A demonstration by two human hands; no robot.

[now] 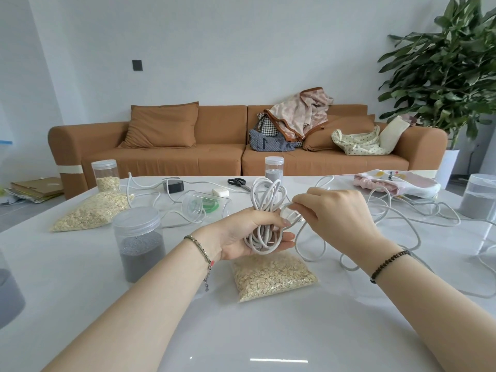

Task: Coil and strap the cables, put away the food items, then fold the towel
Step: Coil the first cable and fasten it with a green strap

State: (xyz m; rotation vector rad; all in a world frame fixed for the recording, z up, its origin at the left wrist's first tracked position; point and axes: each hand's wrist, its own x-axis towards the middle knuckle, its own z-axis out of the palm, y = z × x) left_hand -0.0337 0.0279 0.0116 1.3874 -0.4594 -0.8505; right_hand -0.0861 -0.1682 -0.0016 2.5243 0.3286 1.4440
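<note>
Left hand (241, 237) sits palm-up just above the tabletop (268, 331). Its fingers and thumb are curled round a coil (264, 208) of white cable, and the loops stick up out of the grip. Right hand (343, 218) is right next to it, with thumb and fingertips pinching the cable (296, 244) just where it meets the coil. Below that pinch the cable drops down and wanders off to the right in messy loops all over the tabletop.

Food stuff is all out on the tabletop:
- an oat bag (273, 277) lies flat right under the left hand
- a grey jar (139, 245) stands upright with its lid on, just left of the left wrist
- a second oat bag (88, 210) is further back on the left, with an oat jar (106, 174) standing behind it
- an empty jar (206, 206) lies on its side behind the coil, with something green inside

Scissors (239, 183) are near the far edge. A pink-and-white cloth (394, 183) is bunched up at the far right, close to the tangle of cable. A brown sofa (214, 151) is behind it all.
</note>
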